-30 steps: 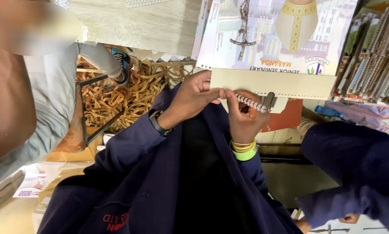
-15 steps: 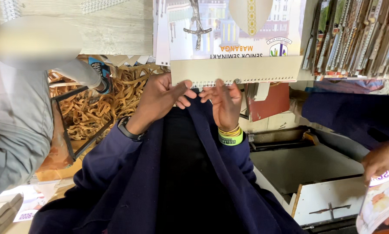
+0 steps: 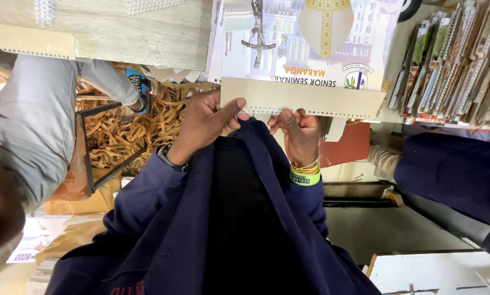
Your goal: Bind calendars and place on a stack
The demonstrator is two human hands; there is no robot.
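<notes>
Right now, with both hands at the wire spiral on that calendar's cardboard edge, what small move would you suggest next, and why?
Probably ease the wire spiral along with the right hand, the left hand steadying the cardboard strip: only a short stretch shows, and punched holes run on rightward.

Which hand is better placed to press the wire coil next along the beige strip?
Probably the right hand: its fingertips sit at the wire coil on the edge of the beige strip. The left hand is busy gripping the strip's left end, steadying it.

Beige card strip (image 3: 305, 97) — navy sleeves (image 3: 146, 202)
</notes>
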